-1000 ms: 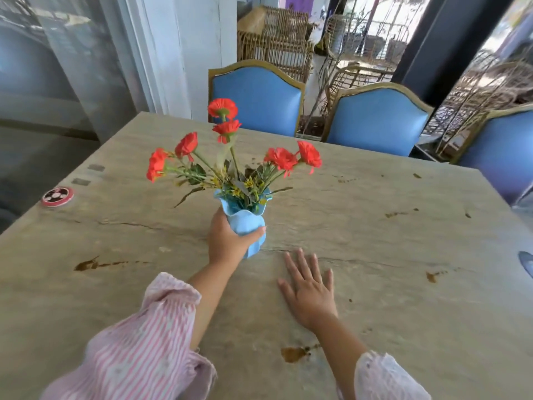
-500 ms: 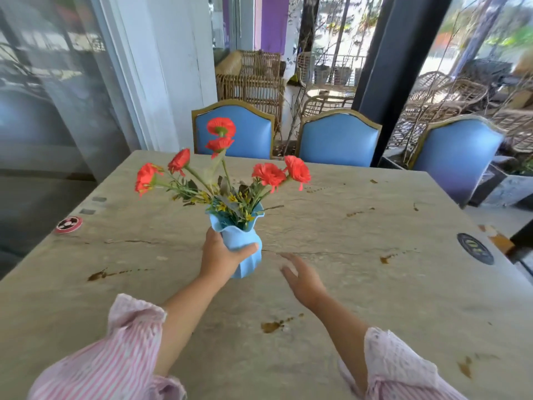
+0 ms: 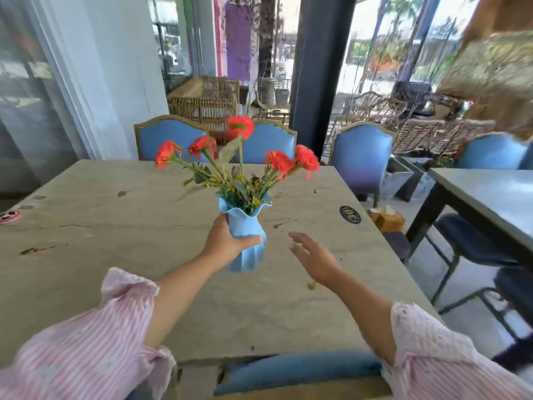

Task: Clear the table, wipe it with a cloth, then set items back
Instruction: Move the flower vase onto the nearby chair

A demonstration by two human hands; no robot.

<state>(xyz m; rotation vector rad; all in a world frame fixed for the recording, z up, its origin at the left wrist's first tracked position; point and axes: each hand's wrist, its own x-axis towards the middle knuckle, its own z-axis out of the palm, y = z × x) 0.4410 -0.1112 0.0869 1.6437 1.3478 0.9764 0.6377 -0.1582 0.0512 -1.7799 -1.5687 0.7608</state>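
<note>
- Bright daylight enters from 12–2 o'clock; windows (image 3: pixel 380 53) overexposed.
- Soft, faint shadows on surface (image 3: pixel 115 255).
- Wide-angle bending, motion smear at edges.

Place: café or restaurant terrace | signs: stone table (image 3: pixel 115 255) with number disc (image 3: pixel 350 214) — matching blue chairs (image 3: pixel 360 157) — stacked wicker furniture (image 3: pixel 207 99)

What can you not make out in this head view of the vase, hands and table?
- Vase base: whether it touches the table is unclear.
- Left hand fingers: hidden behind vase.
- Black sticker: print too small.
- Red sticker: cut by left edge.
- Cloth: none visible.
</note>
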